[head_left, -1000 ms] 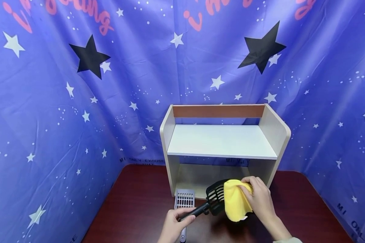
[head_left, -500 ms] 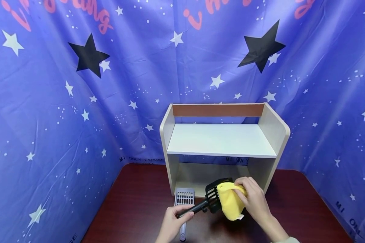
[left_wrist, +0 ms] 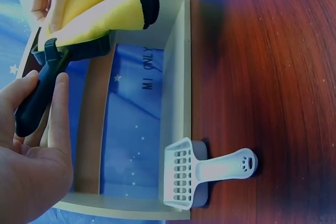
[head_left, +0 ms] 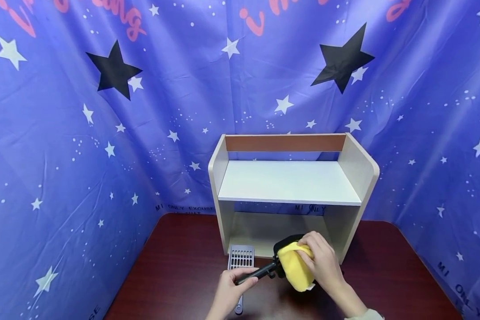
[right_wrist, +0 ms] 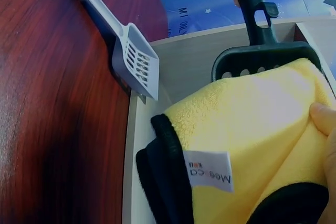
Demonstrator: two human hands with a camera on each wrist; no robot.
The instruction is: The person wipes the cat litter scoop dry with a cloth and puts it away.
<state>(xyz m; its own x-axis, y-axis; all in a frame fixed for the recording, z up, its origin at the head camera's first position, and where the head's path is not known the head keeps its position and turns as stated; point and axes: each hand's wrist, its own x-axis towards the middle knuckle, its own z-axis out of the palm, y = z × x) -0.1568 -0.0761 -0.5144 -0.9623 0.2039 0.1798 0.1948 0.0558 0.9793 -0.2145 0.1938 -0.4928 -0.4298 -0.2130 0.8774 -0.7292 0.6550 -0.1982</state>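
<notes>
By its handle, my left hand (head_left: 233, 286) grips a black slotted litter scoop (head_left: 264, 270), held above the table with its head to the right. My right hand (head_left: 324, 262) pinches a folded yellow cloth (head_left: 296, 269) with dark edging and a white label. The cloth lies against the scoop's head and covers most of it; in the right wrist view a row of slots in the scoop (right_wrist: 257, 59) still shows above the cloth (right_wrist: 252, 114). A grey slotted litter scoop (left_wrist: 210, 170) lies below my left hand, its head at the shelf's front edge and its handle on the table.
A two-tier pale wooden shelf unit (head_left: 290, 182) stands at the back of the dark red table (head_left: 176, 266), just behind the scoop and cloth. Blue star-printed curtains (head_left: 176, 98) hang behind and at both sides.
My right hand has moved left with the cloth, across the black scoop's head toward its handle, covering more of the slots. My left hand has kept its grip nearly in place.
</notes>
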